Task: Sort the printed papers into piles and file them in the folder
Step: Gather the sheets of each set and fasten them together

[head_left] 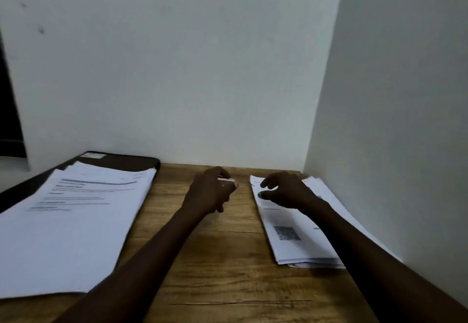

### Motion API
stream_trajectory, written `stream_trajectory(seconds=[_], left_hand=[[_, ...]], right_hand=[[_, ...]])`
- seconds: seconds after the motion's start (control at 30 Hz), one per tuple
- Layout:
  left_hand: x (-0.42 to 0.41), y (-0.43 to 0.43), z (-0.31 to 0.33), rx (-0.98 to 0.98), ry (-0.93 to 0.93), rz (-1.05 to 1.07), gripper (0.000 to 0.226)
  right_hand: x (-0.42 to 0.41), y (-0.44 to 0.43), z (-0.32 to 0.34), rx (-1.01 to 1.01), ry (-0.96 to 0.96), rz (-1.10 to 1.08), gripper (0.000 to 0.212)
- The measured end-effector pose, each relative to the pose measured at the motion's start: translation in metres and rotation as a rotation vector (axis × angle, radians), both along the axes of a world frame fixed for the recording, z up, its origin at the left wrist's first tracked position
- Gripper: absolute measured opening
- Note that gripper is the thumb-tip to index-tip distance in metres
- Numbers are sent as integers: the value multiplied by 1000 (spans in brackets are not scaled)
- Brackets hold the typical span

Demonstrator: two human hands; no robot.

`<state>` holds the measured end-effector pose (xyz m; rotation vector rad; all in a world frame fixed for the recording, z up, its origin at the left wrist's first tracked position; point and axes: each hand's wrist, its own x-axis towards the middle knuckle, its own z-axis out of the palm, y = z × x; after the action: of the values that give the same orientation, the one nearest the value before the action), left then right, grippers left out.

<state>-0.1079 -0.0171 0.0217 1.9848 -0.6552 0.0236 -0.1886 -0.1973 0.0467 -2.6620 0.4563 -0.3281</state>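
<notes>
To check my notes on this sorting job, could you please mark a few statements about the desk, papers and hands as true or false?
1. The left pile of papers lies on a dark folder. True.
2. The right hand is above the left pile. False: it is above the right pile.
3. The left hand pinches a small pale object. True.
4. The right pile lies against the dark folder. False: bare wooden table separates them, and the pile lies beside the right wall.
</notes>
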Motion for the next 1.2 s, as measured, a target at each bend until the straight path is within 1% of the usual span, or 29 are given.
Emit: stream_trajectory(seconds=[0.1,0.23,0.3,0.37,0.47,0.53,0.57,0.6,0.67,0.73,0.8,0.83,0.87,0.9,0.97,1.0,1.03,1.1,1.17,1.2], left_hand=[[20,54,12,-31,-15,111,23],[54,134,20,-52,-39,347,22],[71,177,18,33,-69,507,33],[87,220,12,150,-75,628,40],[106,270,-3,348,16,731,53],[108,286,-8,384,67,732,58],[109,289,-11,385,68,722,58],[109,292,-13,381,63,709,57],[109,291,-16,347,54,689,53],[108,286,-15,305,45,662,43],[109,281,-13,264,47,616,22],[110,278,-13,236,48,586,19],[112,275,-14,208,59,541,16],[113,273,-15,169,68,492,18],[118,273,-22,37,112,423,52],[119,273,-25,-24,133,410,63],[121,274,-29,-81,161,391,66],[114,269,-29,-206,224,357,55],[104,265,-23,-306,295,307,61],[96,262,-16,-344,319,246,61]], right_hand=[[29,48,6,222,-11,133,43],[66,113,5,520,25,204,63],[78,148,5,603,58,222,73],[90,174,-1,653,79,235,75],[104,202,-12,684,115,242,64],[109,214,-21,695,137,241,47],[109,219,-23,707,135,245,35],[111,223,-27,719,127,240,28],[114,228,-32,729,114,226,24],[116,229,-38,767,107,218,21],[114,228,-44,879,89,219,9],[114,225,-48,930,63,221,8],[113,222,-51,967,40,221,11],[112,219,-53,991,29,220,16],[110,213,-53,1026,47,205,26],[108,210,-52,1048,59,204,30],[108,206,-52,1074,55,209,33],[106,195,-51,1115,4,212,42],[99,180,-46,1151,-50,256,57],[95,173,-42,1173,-74,303,55]])
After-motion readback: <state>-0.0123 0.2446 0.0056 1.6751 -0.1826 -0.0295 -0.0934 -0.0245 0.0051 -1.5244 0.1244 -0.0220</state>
